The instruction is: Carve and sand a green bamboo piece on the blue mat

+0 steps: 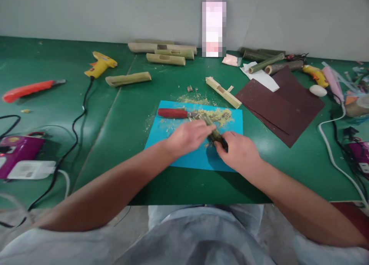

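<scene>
Bamboo piece (210,127) gripped by both hands above blue mat (184,157).

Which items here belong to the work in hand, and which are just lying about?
In hand: bamboo piece, held by left hand and right hand; blue mat; shavings; red-handled knife.
Lying about: yellow glue gun; orange cutter; sandpaper sheets; cut bamboo sections.

Bamboo stick (213,133) | slender, dark green, near end almost black | slanted, far tip toward 11 o'clock, near end toward 5 o'clock | left hand (187,136) grips it from 9 o'clock, right hand (239,151) closes round the near end | above right half of blue mat (184,157)
</scene>
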Tool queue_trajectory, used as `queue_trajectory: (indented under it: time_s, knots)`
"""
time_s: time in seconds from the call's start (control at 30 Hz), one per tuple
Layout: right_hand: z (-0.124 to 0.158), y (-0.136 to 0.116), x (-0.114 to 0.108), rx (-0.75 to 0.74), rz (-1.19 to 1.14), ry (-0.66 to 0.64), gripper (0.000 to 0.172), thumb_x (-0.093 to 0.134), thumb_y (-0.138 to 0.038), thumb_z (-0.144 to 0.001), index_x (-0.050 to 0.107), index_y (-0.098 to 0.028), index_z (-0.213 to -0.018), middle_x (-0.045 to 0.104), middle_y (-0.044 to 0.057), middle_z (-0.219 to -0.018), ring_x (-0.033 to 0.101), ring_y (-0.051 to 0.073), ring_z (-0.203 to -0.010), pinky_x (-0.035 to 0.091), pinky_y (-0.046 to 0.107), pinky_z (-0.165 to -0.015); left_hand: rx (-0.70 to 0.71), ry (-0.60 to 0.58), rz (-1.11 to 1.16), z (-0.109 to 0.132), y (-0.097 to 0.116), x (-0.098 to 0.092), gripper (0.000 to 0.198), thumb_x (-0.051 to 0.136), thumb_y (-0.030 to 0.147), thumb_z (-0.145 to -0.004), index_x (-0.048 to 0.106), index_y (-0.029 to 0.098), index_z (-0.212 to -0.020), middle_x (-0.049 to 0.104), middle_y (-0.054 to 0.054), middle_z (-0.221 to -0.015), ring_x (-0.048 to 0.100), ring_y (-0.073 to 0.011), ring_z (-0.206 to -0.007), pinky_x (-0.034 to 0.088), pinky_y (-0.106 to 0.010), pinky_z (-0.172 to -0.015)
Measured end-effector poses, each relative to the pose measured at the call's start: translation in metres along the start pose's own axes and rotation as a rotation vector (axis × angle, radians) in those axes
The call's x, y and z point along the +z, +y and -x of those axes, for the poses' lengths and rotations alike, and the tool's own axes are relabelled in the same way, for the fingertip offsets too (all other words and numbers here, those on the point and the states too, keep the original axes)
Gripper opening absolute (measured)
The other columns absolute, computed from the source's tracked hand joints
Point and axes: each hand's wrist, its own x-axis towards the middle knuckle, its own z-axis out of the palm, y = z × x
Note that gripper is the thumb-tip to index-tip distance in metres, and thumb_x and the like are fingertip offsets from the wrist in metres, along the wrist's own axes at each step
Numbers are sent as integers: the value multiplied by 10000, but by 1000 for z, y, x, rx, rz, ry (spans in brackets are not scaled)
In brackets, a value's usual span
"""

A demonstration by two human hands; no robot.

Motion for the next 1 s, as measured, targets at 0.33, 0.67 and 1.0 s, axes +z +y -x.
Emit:
queue_trajectory:
  time_s: [0.33, 0.67, 1.0]
  knots:
    - [2, 0, 2, 1, 13, 19, 274, 490, -412, -957, 623, -185, -880, 688, 75, -859, 638, 202, -772, 321, 315, -590, -64, 60, -13, -2, 4, -2, 337, 420, 292, -1035, 711, 138, -1107, 661, -79, -829, 649, -183, -789, 551, -302, -707]
    - [0, 0, 2, 6, -15, 3, 277, 525, -423, -943, 636, -177, -881, 696, 73, -866, 651, 206, -783, 332, 314, -600, 39, -16, -3, 1, 5, 0, 320, 440, 254, -1027, 690, 125, -1178, 669, -70, -841, 655, -159, -783, 556, -267, -714]
    - [0, 0, 2, 25, -4, -6, 285, 526, -432, -943, 637, -176, -884, 697, 71, -868, 650, 206, -767, 325, 315, -590, -30, 47, 2, 2, 6, 0, 319, 427, 252, -1032, 696, 124, -1144, 675, -74, -854, 655, -160, -788, 553, -270, -707]
